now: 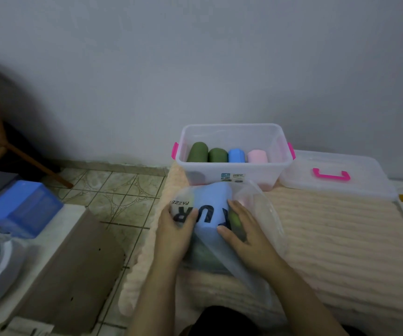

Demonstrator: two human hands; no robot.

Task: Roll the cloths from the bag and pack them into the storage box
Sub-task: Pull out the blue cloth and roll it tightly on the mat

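At the far left, a translucent blue plastic bin (22, 207) is seen on a low white surface, with a flat brown cardboard sheet (74, 270) lying just beside it over the patterned green-and-cream floor tiles (118, 190). Further right, a ribbed peach fleece blanket (341, 234) is spread out, and on it a translucent plastic bag with black lettering (256, 209) is held between both hands. The left hand (175, 232) is curled around the bag's left edge, its fingers gripping the plastic over the letters. Inside the bag a light blue folded cloth (211, 204) is visible, with a green cloth (235, 218) showing beside it. The right hand (245, 232) is laid against the bag with fingers fairly straight, pressing on the cloths through the plastic. Behind the bag, against the wall, a clear plastic storage box with pink latches (234, 174) is set, in which two dark green rolls (206, 154), a blue roll (236, 155) and a pink roll (257, 156) are lined up side by side. To its right, the clear lid with a pink handle (336, 175) is laid flat.
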